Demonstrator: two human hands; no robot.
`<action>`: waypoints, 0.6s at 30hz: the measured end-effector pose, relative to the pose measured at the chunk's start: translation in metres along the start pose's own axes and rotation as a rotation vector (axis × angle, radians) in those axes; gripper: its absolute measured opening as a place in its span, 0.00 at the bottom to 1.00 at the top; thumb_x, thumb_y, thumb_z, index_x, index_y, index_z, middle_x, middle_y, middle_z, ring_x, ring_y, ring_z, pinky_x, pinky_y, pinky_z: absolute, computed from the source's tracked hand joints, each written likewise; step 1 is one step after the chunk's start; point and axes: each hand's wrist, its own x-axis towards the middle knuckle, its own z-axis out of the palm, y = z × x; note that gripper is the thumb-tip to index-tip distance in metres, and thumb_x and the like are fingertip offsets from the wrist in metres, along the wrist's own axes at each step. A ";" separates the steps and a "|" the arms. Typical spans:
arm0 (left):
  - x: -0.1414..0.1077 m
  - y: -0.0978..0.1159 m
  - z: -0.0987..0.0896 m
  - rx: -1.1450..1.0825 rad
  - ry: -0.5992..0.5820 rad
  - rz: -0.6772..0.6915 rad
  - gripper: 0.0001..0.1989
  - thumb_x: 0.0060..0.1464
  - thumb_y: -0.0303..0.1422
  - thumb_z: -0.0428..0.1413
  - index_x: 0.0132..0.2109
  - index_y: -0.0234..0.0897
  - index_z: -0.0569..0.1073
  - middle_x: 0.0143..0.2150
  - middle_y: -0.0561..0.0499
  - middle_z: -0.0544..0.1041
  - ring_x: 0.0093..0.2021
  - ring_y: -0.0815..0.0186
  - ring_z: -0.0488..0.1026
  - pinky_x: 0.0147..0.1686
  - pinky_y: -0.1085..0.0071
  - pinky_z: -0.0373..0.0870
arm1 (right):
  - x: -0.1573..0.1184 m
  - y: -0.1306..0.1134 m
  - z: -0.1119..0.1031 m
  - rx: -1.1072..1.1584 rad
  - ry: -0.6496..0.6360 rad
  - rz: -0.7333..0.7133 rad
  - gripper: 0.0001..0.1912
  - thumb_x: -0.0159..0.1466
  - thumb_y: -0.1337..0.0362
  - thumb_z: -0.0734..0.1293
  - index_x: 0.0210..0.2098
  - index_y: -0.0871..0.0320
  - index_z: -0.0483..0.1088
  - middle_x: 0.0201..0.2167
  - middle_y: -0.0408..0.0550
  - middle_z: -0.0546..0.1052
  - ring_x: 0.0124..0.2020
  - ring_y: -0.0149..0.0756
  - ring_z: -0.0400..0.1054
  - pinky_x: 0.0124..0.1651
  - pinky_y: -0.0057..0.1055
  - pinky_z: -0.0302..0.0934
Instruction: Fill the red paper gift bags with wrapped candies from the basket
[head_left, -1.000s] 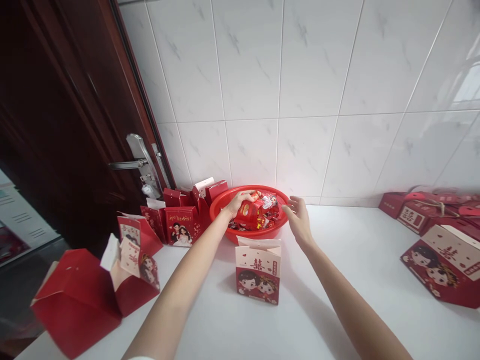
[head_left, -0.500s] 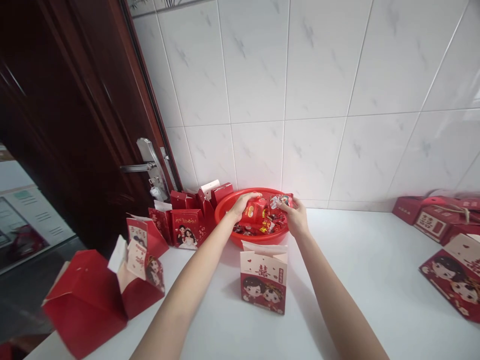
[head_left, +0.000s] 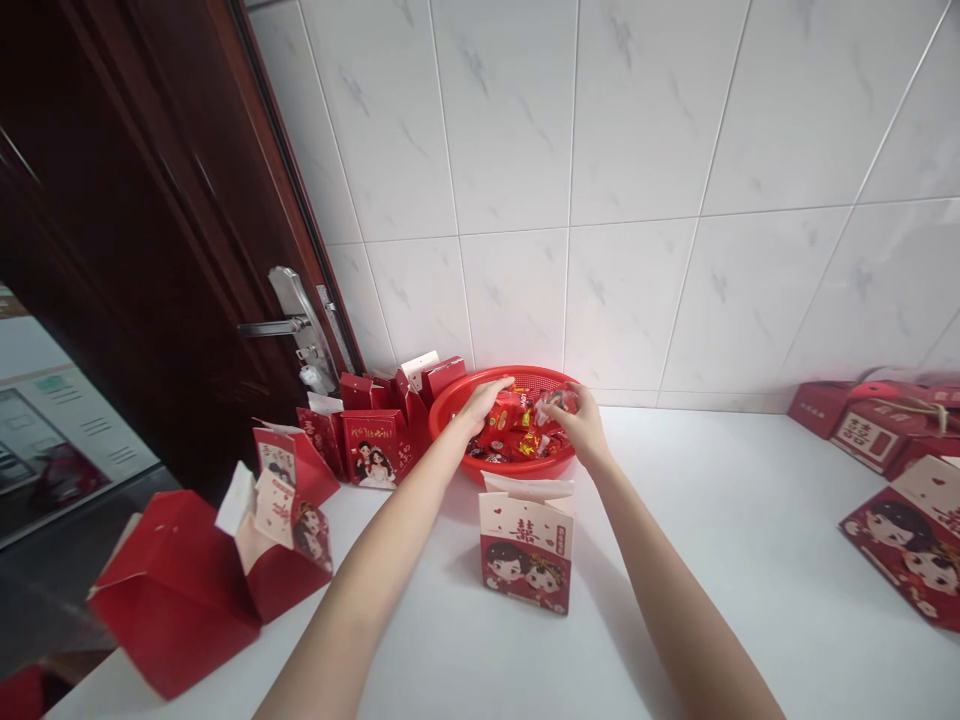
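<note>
A red plastic basket (head_left: 442, 402) of wrapped sweets (head_left: 525, 445) stands by the tiled wall. Over its left side, my left hand (head_left: 484, 405) is closed on a red packet (head_left: 504, 422). On the right side, my right hand (head_left: 585, 425) pinches a small shiny wrapped packet (head_left: 556, 404), whose contents I cannot make out. Between my forearms, in front of the basket, a cream and red gift box (head_left: 526, 550) with two cartoon figures stands upright with its top flaps raised.
Several red gift boxes (head_left: 373, 450) cluster left of the basket. A plain red box (head_left: 176, 590) and an open-flapped box (head_left: 289, 545) are nearer on the left. More boxes (head_left: 874, 430) lie at the right edge of the white table (head_left: 705, 500). A dark door (head_left: 172, 200) borders the left.
Both hands have dipped slightly with their packets. The packet in my right hand has turned, so its printed face shows less. The camera view has shifted a little.
</note>
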 end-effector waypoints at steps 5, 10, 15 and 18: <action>-0.004 0.007 0.006 -0.217 -0.017 -0.065 0.19 0.47 0.50 0.65 0.36 0.38 0.76 0.34 0.49 0.81 0.41 0.59 0.78 0.43 0.66 0.71 | -0.006 0.001 0.008 -0.408 -0.246 -0.183 0.23 0.52 0.57 0.76 0.46 0.53 0.72 0.46 0.52 0.79 0.52 0.53 0.72 0.55 0.49 0.64; -0.012 0.011 0.013 -0.344 -0.238 -0.062 0.20 0.46 0.47 0.69 0.33 0.37 0.73 0.33 0.52 0.77 0.37 0.65 0.75 0.38 0.70 0.69 | -0.017 -0.008 0.015 -0.642 -0.398 -0.130 0.29 0.53 0.47 0.78 0.49 0.52 0.72 0.36 0.50 0.81 0.43 0.56 0.77 0.44 0.43 0.66; -0.016 0.011 0.012 -0.348 -0.329 -0.086 0.21 0.43 0.45 0.72 0.32 0.35 0.73 0.34 0.52 0.76 0.34 0.68 0.73 0.33 0.72 0.67 | -0.017 -0.013 0.016 -0.834 -0.356 -0.092 0.25 0.61 0.55 0.72 0.55 0.55 0.71 0.46 0.55 0.81 0.48 0.56 0.76 0.47 0.43 0.66; -0.015 0.012 0.011 -0.392 -0.236 -0.071 0.20 0.45 0.44 0.71 0.33 0.35 0.73 0.33 0.51 0.77 0.34 0.66 0.74 0.34 0.71 0.69 | -0.010 -0.008 0.012 -0.642 -0.277 -0.061 0.17 0.63 0.65 0.66 0.52 0.55 0.73 0.44 0.52 0.82 0.47 0.49 0.76 0.50 0.43 0.67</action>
